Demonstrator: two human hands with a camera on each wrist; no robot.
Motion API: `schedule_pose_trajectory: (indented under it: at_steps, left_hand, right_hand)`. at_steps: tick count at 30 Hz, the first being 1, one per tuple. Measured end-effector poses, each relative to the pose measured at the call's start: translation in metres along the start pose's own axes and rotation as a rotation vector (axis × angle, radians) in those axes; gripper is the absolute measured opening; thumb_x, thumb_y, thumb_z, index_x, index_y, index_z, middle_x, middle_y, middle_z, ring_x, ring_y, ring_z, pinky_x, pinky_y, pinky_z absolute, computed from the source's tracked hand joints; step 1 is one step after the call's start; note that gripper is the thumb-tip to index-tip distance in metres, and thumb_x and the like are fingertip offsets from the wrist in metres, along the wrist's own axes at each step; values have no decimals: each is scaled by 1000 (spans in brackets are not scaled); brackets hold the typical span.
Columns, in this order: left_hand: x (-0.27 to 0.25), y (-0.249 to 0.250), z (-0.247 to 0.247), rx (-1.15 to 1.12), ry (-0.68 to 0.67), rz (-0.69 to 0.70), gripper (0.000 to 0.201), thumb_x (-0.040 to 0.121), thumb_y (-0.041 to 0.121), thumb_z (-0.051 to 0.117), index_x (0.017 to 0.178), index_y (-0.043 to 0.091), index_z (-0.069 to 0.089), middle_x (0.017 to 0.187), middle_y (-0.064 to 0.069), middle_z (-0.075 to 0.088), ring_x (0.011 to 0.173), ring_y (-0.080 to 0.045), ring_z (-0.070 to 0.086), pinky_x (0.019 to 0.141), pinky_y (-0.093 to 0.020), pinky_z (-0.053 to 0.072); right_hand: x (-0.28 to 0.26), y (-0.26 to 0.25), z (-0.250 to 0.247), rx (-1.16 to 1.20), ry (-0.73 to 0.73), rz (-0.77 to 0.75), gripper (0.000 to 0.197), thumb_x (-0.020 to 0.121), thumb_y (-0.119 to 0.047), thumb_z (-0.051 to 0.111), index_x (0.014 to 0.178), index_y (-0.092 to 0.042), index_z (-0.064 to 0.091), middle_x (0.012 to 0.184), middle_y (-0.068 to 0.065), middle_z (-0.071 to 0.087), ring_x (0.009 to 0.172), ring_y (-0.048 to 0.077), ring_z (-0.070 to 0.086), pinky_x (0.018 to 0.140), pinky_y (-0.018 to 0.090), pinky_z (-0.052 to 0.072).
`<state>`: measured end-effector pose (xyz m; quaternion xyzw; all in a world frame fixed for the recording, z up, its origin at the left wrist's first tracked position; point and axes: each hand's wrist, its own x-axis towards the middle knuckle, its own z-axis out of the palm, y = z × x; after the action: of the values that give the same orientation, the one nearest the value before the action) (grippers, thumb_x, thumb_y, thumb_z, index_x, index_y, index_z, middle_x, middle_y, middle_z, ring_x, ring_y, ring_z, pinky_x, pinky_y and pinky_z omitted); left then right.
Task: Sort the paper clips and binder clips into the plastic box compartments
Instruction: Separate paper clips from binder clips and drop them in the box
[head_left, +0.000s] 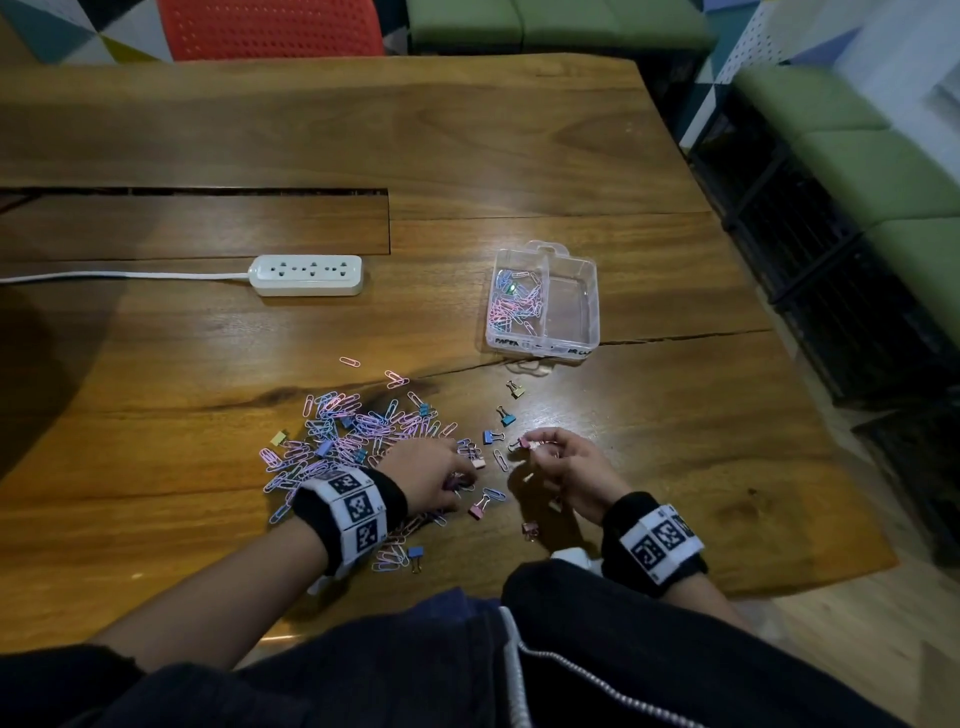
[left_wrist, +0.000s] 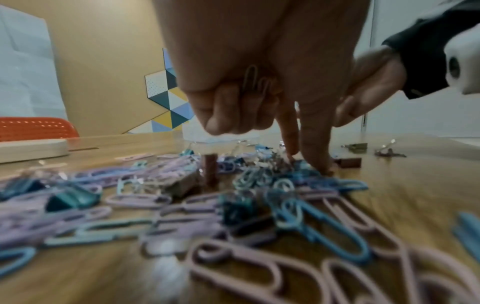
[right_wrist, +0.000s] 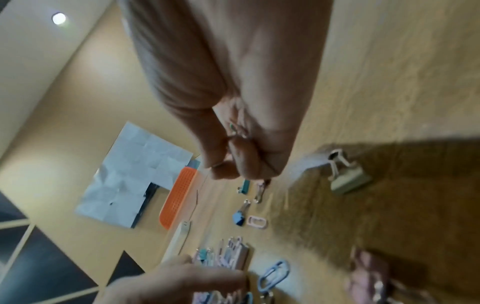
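A heap of pink, blue and lilac paper clips (head_left: 353, 436) lies on the wooden table. Binder clips (head_left: 506, 417) are scattered to its right. My left hand (head_left: 436, 473) is at the heap's right edge; its curled fingers hold several paper clips (left_wrist: 255, 82) against the palm, while two fingertips (left_wrist: 319, 164) touch the table. My right hand (head_left: 561, 462) pinches a pink binder clip (head_left: 524, 442), with more metal showing in its curled fingers (right_wrist: 237, 129). The clear plastic box (head_left: 592, 312) stands further back; its left compartment holds paper clips, its right one looks bare.
A white power strip (head_left: 306, 274) with its cord lies at the back left, beside a long slot (head_left: 208, 192) in the table. A beige binder clip (right_wrist: 348, 181) sits right of my right hand. The table edge (head_left: 810, 415) runs along the right.
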<state>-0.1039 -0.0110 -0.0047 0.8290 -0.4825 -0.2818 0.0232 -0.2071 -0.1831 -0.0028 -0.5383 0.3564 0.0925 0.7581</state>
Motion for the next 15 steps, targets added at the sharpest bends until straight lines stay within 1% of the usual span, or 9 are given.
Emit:
schedule_pose_trajectory:
  at_steps: [2,3,5,7,9,11,13,14,15]
  left_hand:
    - [2,5,1,5,15,9,41,87,38,55,125,26,53,115,0,53,106,-15,52,88,-24,46]
    - [2,6,2,3,23,10,40,87,38,55,125,25,54,115,-1,53,105,-14,52,88,-23,46]
    - [1,7,2,13,42,28,35,88,35,54,120,22,58,114,-1,53,104,-14,53,87,-23,46]
    - [2,8,3,47,67,52,30,89,32,53,115,18,60,115,-2,54,103,-15,55,88,-24,49]
    - [4,11,4,107,75,66,29,92,30,48,115,14,58,116,-4,54,103,-17,56,88,-27,50]
    - [6,13,6,175,83,76,31,95,29,42,118,11,53,118,-6,53,103,-18,55,87,-29,51]
    - [6,14,7,236,91,97,34,97,28,37,122,10,49,120,-8,52,105,-19,54,86,-30,51]
    - [6,13,7,246,91,99,35,98,29,34,123,9,48,121,-8,51,106,-20,53,87,-31,51]
    - [6,13,7,231,98,88,36,98,30,33,123,9,48,121,-8,51,106,-20,53,87,-32,51]
  right_hand:
    - [-1,-3,2,117,-47,38,23,92,4,34,92,-7,55,71,3,49,55,10,39,47,17,35]
    - [-1,-4,3,154,-54,62,22,93,-1,34,90,-6,55,70,3,46,57,10,40,47,17,36]
    - [0,-5,8,202,-45,101,23,94,-12,36,80,-6,54,68,2,45,56,11,41,49,19,35]
    - [3,-5,12,118,-4,104,26,93,-21,43,70,-11,50,64,0,45,54,11,40,52,20,32]
    - [8,-1,17,-214,55,45,24,88,-23,56,66,-15,48,61,-2,47,53,10,42,51,19,34]
    - [11,3,24,-612,117,-63,20,81,-20,66,71,-14,49,69,0,54,60,11,50,55,21,42]
    - [12,7,31,-839,166,-140,16,79,-18,68,80,-13,53,82,2,57,71,13,53,57,20,44]
    - [11,8,35,-931,180,-178,14,80,-18,67,84,-12,55,88,4,58,77,14,53,60,20,44]
    - [11,8,38,-1013,194,-216,13,82,-17,64,88,-9,56,94,7,58,83,17,53,67,23,45]
